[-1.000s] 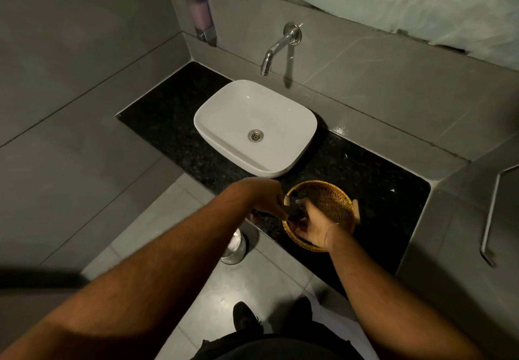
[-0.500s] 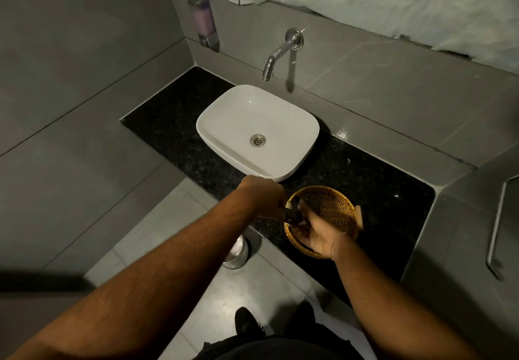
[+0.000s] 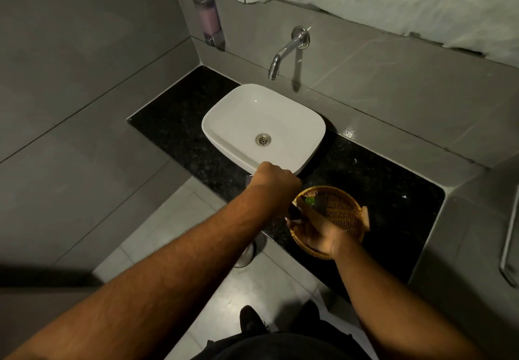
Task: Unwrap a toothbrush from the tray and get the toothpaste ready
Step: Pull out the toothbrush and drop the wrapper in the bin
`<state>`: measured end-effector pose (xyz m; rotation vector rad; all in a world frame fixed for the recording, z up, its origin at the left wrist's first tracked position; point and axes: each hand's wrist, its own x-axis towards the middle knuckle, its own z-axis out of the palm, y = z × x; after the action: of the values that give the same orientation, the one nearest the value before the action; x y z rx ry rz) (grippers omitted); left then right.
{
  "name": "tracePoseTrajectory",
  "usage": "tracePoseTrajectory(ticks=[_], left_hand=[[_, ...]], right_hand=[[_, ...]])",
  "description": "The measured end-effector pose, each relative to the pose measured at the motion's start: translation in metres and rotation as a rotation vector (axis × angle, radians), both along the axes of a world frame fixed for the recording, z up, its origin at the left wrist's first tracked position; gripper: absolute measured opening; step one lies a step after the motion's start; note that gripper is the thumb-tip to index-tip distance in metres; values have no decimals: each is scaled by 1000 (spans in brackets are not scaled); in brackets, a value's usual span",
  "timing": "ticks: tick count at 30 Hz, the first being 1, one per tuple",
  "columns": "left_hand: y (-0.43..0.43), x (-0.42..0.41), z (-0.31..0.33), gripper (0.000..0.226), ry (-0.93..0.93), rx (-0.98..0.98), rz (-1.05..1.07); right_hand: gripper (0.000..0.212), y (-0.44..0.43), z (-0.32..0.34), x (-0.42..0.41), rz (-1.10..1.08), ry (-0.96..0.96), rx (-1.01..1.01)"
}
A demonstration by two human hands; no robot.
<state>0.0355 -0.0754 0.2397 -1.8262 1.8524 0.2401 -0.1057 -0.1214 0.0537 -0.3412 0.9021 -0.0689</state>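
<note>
The right hand (image 3: 314, 229) pinches a dark wrapped packet (image 3: 317, 205) over the round woven brown tray (image 3: 346, 212); the left hand (image 3: 273, 181), fisted, grips its near end.

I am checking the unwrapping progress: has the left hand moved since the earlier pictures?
Yes. The left hand has pulled away from the wicker tray, toward the white sink, and now overlaps its front rim.

A white sink (image 3: 264, 129) sat on a black counter (image 3: 373, 180). A shiny tap (image 3: 286, 50) stuck out of the gray wall behind the sink, and a soap box (image 3: 209, 22) hung on the wall to its left.
</note>
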Motion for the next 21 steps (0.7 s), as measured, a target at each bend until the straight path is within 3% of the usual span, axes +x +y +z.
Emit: tracePoseTrajectory(ticks=[4, 10, 14, 18, 21], left_hand=[[-3, -7, 1, 43, -25, 17, -2], [-11, -11, 0, 51, -42, 139, 18], [-6, 3, -6, 55, -2, 130, 71], [11, 33, -21, 57, 79, 139, 140], [31, 57, -38, 49, 103, 143, 211]], right_hand=[[45, 0, 0, 5, 5, 63, 57], [46, 3, -5, 0, 233, 99, 59], [47, 3, -4, -6, 282, 89, 8], [53, 3, -4, -8, 366, 210, -190], [50, 1, -7, -11, 371, 276, -197]])
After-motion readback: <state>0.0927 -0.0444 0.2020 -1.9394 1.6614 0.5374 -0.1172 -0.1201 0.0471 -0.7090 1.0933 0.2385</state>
